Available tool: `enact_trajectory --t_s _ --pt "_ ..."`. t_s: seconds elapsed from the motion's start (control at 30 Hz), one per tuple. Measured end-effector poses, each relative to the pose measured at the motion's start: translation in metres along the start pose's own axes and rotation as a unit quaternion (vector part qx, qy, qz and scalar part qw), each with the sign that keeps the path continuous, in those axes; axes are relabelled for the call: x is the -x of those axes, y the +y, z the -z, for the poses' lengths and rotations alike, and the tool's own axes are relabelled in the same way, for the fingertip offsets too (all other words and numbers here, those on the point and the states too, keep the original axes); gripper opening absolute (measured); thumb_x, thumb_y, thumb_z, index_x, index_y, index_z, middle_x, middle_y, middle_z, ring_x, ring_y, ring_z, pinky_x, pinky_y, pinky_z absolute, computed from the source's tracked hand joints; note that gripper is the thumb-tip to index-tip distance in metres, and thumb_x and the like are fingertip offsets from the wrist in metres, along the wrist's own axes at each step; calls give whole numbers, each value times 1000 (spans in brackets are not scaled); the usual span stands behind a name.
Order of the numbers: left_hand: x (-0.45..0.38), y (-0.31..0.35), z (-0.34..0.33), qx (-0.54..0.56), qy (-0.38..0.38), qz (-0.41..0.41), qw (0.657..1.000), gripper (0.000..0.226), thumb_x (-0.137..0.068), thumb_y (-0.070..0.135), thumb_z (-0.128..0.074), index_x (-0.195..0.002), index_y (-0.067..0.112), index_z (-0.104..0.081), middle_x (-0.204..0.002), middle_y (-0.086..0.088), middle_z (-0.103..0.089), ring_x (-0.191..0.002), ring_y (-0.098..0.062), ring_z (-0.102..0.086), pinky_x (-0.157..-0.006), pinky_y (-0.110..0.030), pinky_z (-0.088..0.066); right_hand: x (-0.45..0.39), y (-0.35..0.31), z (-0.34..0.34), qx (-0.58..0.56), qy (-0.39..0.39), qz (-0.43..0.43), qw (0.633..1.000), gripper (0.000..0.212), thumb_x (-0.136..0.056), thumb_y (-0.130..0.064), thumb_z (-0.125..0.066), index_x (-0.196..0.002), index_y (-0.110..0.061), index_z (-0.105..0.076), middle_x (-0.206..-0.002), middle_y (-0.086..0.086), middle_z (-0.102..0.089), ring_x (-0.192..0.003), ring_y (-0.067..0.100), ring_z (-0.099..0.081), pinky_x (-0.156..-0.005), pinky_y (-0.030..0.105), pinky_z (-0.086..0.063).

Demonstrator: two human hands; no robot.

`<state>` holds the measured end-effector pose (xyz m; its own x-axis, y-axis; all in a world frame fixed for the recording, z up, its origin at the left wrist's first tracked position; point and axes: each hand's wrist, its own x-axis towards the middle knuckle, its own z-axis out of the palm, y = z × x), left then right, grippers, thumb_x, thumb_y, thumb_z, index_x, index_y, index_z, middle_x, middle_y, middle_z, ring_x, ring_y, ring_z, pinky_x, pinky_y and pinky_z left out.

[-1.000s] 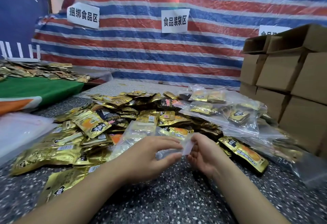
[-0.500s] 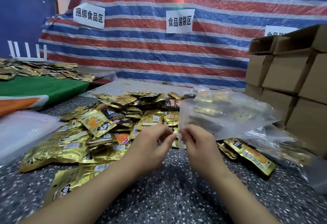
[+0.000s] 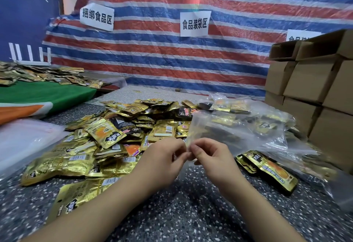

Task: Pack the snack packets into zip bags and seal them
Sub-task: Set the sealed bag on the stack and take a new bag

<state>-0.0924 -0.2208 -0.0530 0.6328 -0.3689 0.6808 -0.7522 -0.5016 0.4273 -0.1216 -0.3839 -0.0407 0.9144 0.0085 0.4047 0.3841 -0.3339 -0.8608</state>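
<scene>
Clear plastic, the zip bag (image 3: 225,127) is hanging raised above the middle of the speckled floor (image 3: 191,213), its lower left corner pinched between both hands. The left hand (image 3: 162,159) is curling its fingers and thumb onto that edge from the left, and the right hand (image 3: 208,155) is pinching the same edge from the right, the fingertips of the two hands nearly touching. Whether the bag's mouth is parted cannot be told through the glare.

Gold foil snack packets (image 3: 114,136) are lying in a loose heap toward the left and middle of the floor, just beyond the hands, with a few black packets mixed in. One gold packet (image 3: 271,171) is lying apart at the right, near the right wrist. Filled clear bags (image 3: 248,112) are piling behind the held bag, toward the stacked cardboard boxes (image 3: 315,81) at the right edge. A green cloth (image 3: 44,94) at the far left is carrying more packets, and a striped tarp (image 3: 172,54) with paper signs is hanging along the back.
</scene>
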Motion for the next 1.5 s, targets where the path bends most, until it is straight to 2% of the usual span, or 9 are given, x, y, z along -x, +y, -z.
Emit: enact_trajectory --t_s 0.43,0.63,0.77,0.93,1.03,1.17,1.27,1.43,1.5 --pt "0 4 7 9 -13 -96 995 6 -82 18 -72 -77 15 -71 -66 5 -64 -60 -2 -49 -56 -13 -36 3 -3 8 -42 -80 -3 996 15 -97 -9 -62 -88 -9 -74 -84 12 -73 -79 16 -68 -74 30 -54" --pt "-1 3 7 69 -41 -75 994 15 -87 7 -62 -78 14 -71 -61 5 -58 -57 -3 -48 -54 -20 -37 2 -5 11 -38 -72 -7 997 10 -94 -8 -64 -88 -3 -71 -74 1 -72 -73 8 -65 -68 21 -51" --pt "-3 6 4 149 -45 25 987 21 -96 14 -60 -77 15 -69 -63 -7 -61 -55 -23 -51 -51 -36 -41 -1 -7 9 -38 -5 -10 999 16 -94 -10 -65 -79 -9 -69 -64 1 -66 -62 10 -61 -61 24 -51" --pt "-9 -5 18 142 28 151 978 25 -99 18 -56 -77 19 -67 -57 3 -59 -46 -4 -46 -43 -19 -38 -9 0 26 -18 197 -63 978 21 -95 -13 -60 -77 -2 -59 -62 9 -58 -59 20 -55 -58 35 -47" --pt "-11 -12 21 103 25 167 980 25 -101 22 -52 -82 15 -67 -62 -1 -62 -45 -5 -47 -45 -23 -38 -7 1 29 82 226 -36 970 23 -91 -17 -59 -73 -2 -57 -66 18 -61 -59 25 -54 -56 35 -44" --pt "-7 -10 10 47 -14 123 991 18 -102 22 -49 -108 16 -64 -76 1 -65 -60 -10 -58 -59 -30 -51 -4 -2 20 145 214 -17 966 25 -90 -17 -58 -67 -7 -54 -66 15 -62 -64 33 -63 -52 35 -45" --pt "-3 -1 10 46 -3 68 997 45 -98 40 -49 -142 38 -39 -81 14 -63 -64 -5 -60 -56 -19 -50 -5 -4 18 140 223 -20 964 28 -89 -15 -58 -63 -9 -50 -59 10 -56 -58 27 -59 -55 45 -52" --pt "5 15 10 -51 -85 -95 991 61 -86 77 -36 -138 45 -42 -81 31 -57 -74 6 -55 -61 -10 -43 -5 -3 17 130 243 -26 961 30 -85 -14 -59 -58 -12 -46 -54 1 -49 -53 21 -50 -51 33 -40" --pt "6 16 7 -105 -133 -111 979 69 -80 84 -35 -127 37 -54 -88 25 -57 -76 2 -54 -69 -22 -52 -5 -2 18 111 237 -33 965 31 -85 -14 -59 -57 -12 -45 -51 1 -49 -53 25 -60 -54 34 -44"
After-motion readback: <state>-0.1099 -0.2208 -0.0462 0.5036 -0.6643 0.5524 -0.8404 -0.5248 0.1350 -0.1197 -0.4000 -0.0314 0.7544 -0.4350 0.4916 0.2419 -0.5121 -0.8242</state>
